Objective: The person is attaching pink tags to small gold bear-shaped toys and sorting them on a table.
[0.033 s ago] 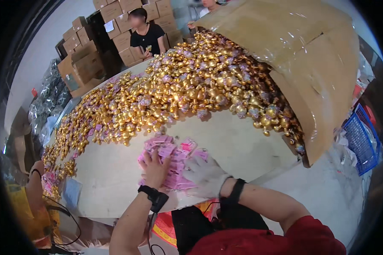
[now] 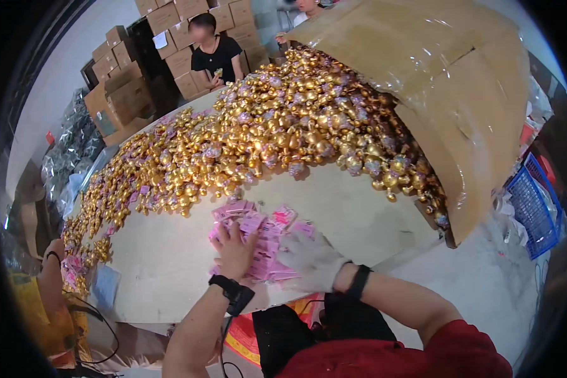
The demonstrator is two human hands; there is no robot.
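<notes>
A heap of small pink packets [image 2: 268,247] lies near the table's front edge. My bare left hand [image 2: 235,249] rests on the heap's left side, fingers spread. On the right side lies my right hand [image 2: 310,261] in a pale glove, its fingers stretched out flat over the packets. Neither hand is closed round a packet. Beyond them, a broad mound of shiny gold ball-shaped pieces [image 2: 258,138] curves across the table, with some pink and purplish ones mixed in.
The pale table [image 2: 353,214] has a large cardboard sheet [image 2: 447,94] standing at its right. A blue plastic basket [image 2: 535,205] is further right. A co-worker [image 2: 217,53] stands at the far side; another person's arm [image 2: 51,277] is at left. Cartons [image 2: 176,47] are stacked behind.
Both my hands have shifted slightly to the right over the pink packets. Fingers stay spread.
</notes>
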